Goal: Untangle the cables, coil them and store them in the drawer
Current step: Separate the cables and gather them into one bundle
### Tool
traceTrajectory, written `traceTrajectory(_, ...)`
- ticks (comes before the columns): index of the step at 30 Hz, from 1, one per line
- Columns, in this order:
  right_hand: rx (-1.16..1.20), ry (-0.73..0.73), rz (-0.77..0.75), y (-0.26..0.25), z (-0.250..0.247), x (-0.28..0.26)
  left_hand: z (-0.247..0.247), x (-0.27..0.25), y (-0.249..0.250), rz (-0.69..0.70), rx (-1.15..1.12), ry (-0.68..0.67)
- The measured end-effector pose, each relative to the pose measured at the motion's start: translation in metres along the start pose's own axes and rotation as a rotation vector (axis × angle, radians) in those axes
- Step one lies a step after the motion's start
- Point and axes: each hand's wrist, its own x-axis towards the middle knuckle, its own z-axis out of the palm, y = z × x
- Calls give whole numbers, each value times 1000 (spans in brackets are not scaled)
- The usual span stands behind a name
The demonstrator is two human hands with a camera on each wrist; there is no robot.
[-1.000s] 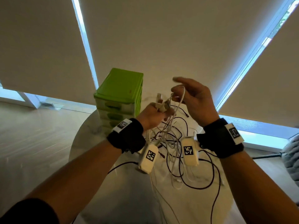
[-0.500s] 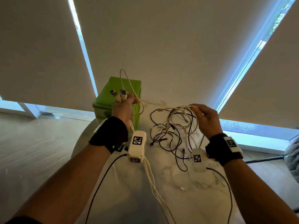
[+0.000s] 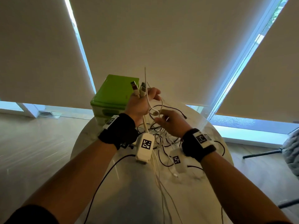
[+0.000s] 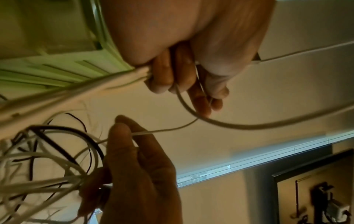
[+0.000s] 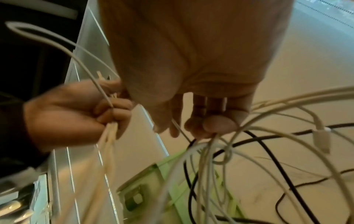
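A tangle of white and black cables [image 3: 159, 131] hangs over the round table [image 3: 132, 199]. My left hand [image 3: 143, 102] is raised and grips a bundle of white cables [image 4: 91, 89], with two USB plugs [image 3: 137, 88] sticking up from the fist. My right hand [image 3: 169, 122], just right of and below it, pinches a thin white cable [image 4: 164, 130] between thumb and finger and also holds strands of the tangle [image 5: 212, 153]. The green drawer unit [image 3: 113, 97] stands behind the left hand, its drawers closed as far as I can see.
A black cable [image 3: 103, 178] trails across the table toward its near edge. Roller blinds cover the windows behind. A grey knitted seat [image 3: 291, 151] stands at the right edge, with wood floor around the table.
My right hand has moved left, close to the left hand, and now pinches a thin white cable. The left hand stays raised with the plugs up.
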Motion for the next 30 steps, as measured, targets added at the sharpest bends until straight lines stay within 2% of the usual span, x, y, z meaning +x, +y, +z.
traceTrajectory(4, 73, 53, -71, -4, -12, 2, -21, 4, -7, -43, 176, -73)
traceTrajectory(6, 178, 54, -142, -13, -24, 0, -21, -1, -16, -119, 278, -119)
traceTrajectory(8, 196, 82, -224, -22, -37, 0, -12, -8, -23, -182, 280, -123)
traceTrajectory(10, 217, 123, -276, -27, -47, -1, -2, -13, -25, -158, 248, -106)
traceTrajectory(13, 273, 231, -265, -23, -49, -2, 8, -13, -24, -105, 238, -157)
traceTrajectory(15, 254, 234, -241, -18, -46, -2, 12, -8, -25, -93, 223, -98)
traceTrajectory(18, -3, 134, -149, 2, -38, -3, 14, -3, -28, -98, 167, 25)
traceTrajectory(21, -8, 203, -152, 22, -36, -10, 11, -5, -29, -130, 139, 112)
traceTrajectory(23, 83, 286, -137, 29, -39, -12, 11, -8, -30, -172, 108, 158)
traceTrajectory(27, 458, 463, -136, 22, -39, -17, 12, -3, -26, -339, -4, 290)
traceTrajectory(29, 672, 509, -120, 19, -46, -23, 4, 2, -26, -382, -10, 394)
traceTrajectory(30, 678, 491, -92, 21, -53, -25, -1, 4, -28, -381, 20, 420)
